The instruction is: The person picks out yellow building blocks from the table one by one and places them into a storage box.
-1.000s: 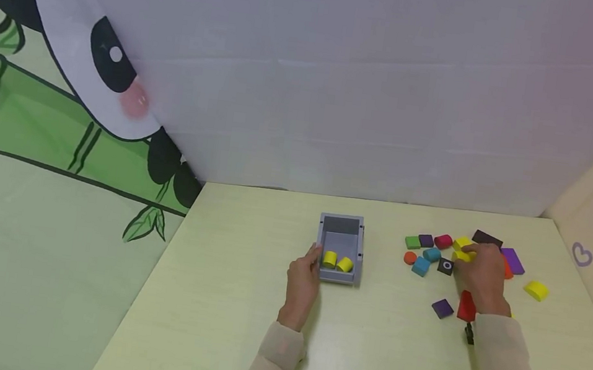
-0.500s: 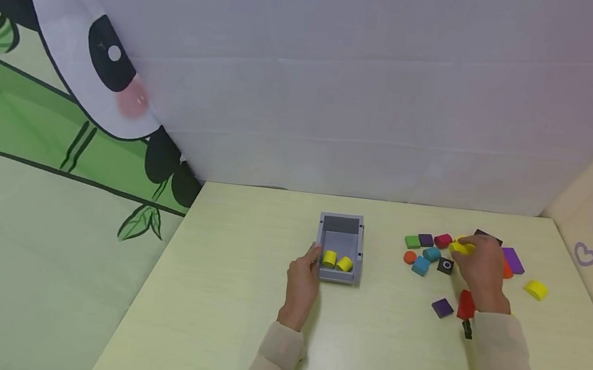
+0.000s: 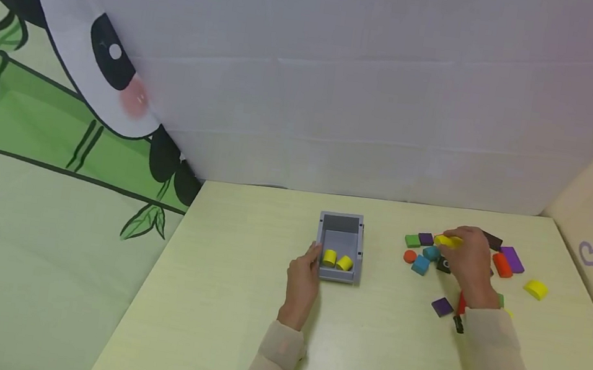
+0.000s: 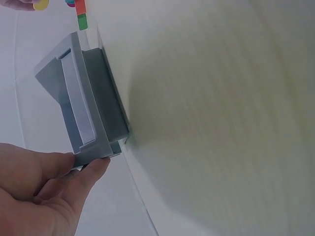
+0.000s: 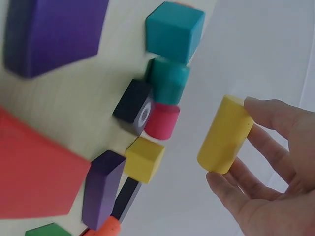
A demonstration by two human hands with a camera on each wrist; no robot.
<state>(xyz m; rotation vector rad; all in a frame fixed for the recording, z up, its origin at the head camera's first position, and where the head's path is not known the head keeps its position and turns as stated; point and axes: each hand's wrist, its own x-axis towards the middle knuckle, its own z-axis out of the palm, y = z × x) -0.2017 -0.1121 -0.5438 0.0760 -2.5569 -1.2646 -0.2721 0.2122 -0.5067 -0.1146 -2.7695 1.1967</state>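
A grey open box (image 3: 341, 241) stands on the table with two yellow cylinders (image 3: 329, 258) inside, at its near end. My left hand (image 3: 301, 289) pinches the rim at the box's left side, as the left wrist view shows with the thumb and a finger on the box wall (image 4: 74, 98). Over the group of blocks at the right, my right hand (image 3: 468, 264) holds another yellow cylinder (image 5: 225, 135) between thumb and fingertips. In the right wrist view it is off the table, beside a yellow block (image 5: 144, 160) and a pink cylinder (image 5: 162, 121).
Around the right hand lie blue blocks (image 3: 421, 264), a green block (image 3: 412, 241), an orange piece (image 3: 409, 257), purple blocks (image 3: 442, 307) and a black block with a white ring (image 5: 135, 107). A yellow arch-like block (image 3: 536, 289) lies farther right. A pale wall sheet (image 3: 305, 117) borders the table's back.
My right hand has lifted the yellow cylinder out of the group and moved a little left with it. The left hand and the box have stayed put.
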